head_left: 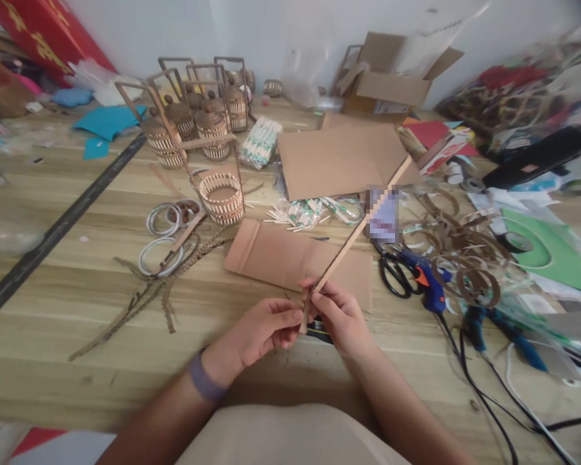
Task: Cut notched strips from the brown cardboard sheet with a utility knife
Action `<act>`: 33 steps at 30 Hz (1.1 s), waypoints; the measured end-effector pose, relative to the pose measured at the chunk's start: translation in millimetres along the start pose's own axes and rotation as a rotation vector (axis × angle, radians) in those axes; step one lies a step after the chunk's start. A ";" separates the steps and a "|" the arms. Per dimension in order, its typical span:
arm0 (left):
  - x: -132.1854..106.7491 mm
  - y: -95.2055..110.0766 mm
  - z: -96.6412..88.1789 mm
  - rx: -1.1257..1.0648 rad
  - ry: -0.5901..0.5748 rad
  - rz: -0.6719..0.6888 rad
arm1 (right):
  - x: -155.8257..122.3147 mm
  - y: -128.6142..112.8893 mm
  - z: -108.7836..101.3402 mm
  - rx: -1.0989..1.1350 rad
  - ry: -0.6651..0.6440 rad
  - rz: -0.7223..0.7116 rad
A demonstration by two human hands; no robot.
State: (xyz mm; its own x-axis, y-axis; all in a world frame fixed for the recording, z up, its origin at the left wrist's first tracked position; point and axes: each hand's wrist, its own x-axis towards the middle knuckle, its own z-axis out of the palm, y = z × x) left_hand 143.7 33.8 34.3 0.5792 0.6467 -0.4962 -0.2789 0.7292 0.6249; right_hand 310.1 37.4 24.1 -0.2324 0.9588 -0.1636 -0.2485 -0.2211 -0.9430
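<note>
Both hands meet over the table's near middle on a long, narrow cardboard strip (349, 242), which slants up to the right. My left hand (264, 329) pinches it near its lower end between thumb and fingers. Just above that, my right hand (341, 316) grips the strip, thumb on top. One edge of it looks dark and notched. Beneath lies a flat piece of cardboard (271, 255). Partly hidden under the right hand is a black and yellow object (318, 328). A small open basket of pale sticks (221, 200) with a tall handle stands beyond, to the left.
Several lidded, handled baskets (213, 132) stand at the back left. Notched strips (162, 290) and white rings (161, 257) lie left. To the right are black-handled scissors (394, 274), a blue glue gun (430, 284), cables (479, 387) and cardboard rings (477, 284). An open box (392, 87) sits behind.
</note>
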 end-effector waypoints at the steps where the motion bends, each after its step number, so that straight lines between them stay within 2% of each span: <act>1: -0.1 0.6 -0.6 -0.006 0.001 0.000 | 0.1 -0.3 0.3 -0.002 0.013 0.012; 6: -0.5 4.5 -4.5 -0.014 0.018 -0.006 | 1.4 -6.7 1.6 -0.208 0.190 0.045; 9: -1.3 6.5 -5.9 -0.017 0.032 0.016 | -2.0 -14.6 3.5 -0.466 0.308 -0.061; 11: -1.9 7.4 -6.2 -0.026 0.048 0.040 | -7.4 -19.9 6.5 -0.645 0.275 -0.177; 13: -2.1 8.0 -6.1 -0.031 0.062 0.063 | -13.7 -23.9 10.3 -0.778 0.165 -0.292; 15: -2.0 8.3 -5.5 -0.031 0.084 0.083 | -19.4 -25.8 13.6 -0.847 0.084 -0.375; 18: -1.7 8.5 -3.9 -0.017 0.135 0.099 | -24.5 -25.4 15.7 -0.885 0.075 -0.436; 27: -3.5 8.4 2.0 0.070 0.207 0.167 | -26.5 -21.5 20.0 -0.871 0.095 -0.407; 33: -6.4 7.5 4.2 0.220 0.244 0.261 | -26.6 -20.8 21.8 -0.757 0.156 -0.185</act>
State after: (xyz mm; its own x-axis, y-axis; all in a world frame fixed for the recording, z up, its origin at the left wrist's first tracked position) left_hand 141.1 34.2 44.7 0.3044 0.8570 -0.4157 -0.2070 0.4855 0.8494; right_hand 301.0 12.6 54.4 -0.1017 0.9944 0.0295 0.4493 0.0724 -0.8904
